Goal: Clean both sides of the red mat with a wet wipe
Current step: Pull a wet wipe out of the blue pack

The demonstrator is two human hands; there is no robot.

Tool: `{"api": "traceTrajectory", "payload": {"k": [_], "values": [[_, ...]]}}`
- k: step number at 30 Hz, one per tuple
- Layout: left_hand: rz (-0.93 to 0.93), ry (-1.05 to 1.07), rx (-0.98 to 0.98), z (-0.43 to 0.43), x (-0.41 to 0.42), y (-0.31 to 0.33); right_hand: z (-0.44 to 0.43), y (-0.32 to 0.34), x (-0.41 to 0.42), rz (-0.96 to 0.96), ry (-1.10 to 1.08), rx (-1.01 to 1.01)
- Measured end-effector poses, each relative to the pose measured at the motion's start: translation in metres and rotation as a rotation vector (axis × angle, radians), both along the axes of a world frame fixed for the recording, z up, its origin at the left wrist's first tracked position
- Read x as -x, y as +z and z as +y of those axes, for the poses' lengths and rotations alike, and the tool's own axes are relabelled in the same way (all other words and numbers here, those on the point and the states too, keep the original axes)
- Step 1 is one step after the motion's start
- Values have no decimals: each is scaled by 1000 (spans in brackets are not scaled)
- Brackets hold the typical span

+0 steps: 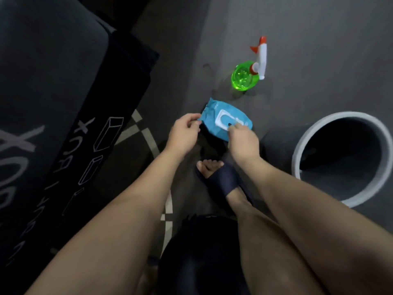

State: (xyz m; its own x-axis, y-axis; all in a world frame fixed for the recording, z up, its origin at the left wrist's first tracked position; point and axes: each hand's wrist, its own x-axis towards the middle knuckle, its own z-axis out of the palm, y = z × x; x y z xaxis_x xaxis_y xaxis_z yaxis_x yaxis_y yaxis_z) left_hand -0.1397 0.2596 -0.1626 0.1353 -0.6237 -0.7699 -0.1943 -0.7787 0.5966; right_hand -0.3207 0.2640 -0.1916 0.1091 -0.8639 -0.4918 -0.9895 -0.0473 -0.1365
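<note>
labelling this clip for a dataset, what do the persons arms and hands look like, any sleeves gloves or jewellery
Both arms are bare from the hands to the frame's lower edge: no sleeves show. The left hand and right hand wear no gloves, and no watch, bracelet or ring is visible, though the dim, soft picture could hide a thin ring on the fingers.

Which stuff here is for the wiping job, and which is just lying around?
For the job:
- blue wipes pack
- left hand, pinching the pack's end
- right hand, at its lid

Lying about:
- green spray bottle
- grey bin
- dark slipper
</note>
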Motion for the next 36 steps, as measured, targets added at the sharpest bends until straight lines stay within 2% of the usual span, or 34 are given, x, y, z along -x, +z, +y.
{"api": "traceTrajectory", "payload": {"k": [2,5,8,10,12,15,19,21,26,29,36], "values": [[-71,-2,18,4,-13,20,-10,30,-6,-16,-3,130],[-122,46,-72,0,-34,100,-16,112,-16,-158,-114,228],[184,372,-273,-15,-56,217,-26,224,-40,-436,-43,286],[329,499,-271,-21,-77,294,-33,302,-64,-607,72,339],[372,551,-236,-17,-103,360,-44,375,-92,-719,186,382],[469,615,-170,-7,-150,443,-63,466,-135,-817,369,450],[453,808,25,24,-225,533,-64,564,-204,-851,712,403],[428,862,135,47,-259,578,-51,608,-241,-837,801,369],[316,964,368,121,-321,670,1,708,-338,-800,842,221],[304,1041,485,165,-345,716,41,756,-389,-760,820,275],[292,1113,726,250,-389,788,104,832,-471,-887,702,360]]}}
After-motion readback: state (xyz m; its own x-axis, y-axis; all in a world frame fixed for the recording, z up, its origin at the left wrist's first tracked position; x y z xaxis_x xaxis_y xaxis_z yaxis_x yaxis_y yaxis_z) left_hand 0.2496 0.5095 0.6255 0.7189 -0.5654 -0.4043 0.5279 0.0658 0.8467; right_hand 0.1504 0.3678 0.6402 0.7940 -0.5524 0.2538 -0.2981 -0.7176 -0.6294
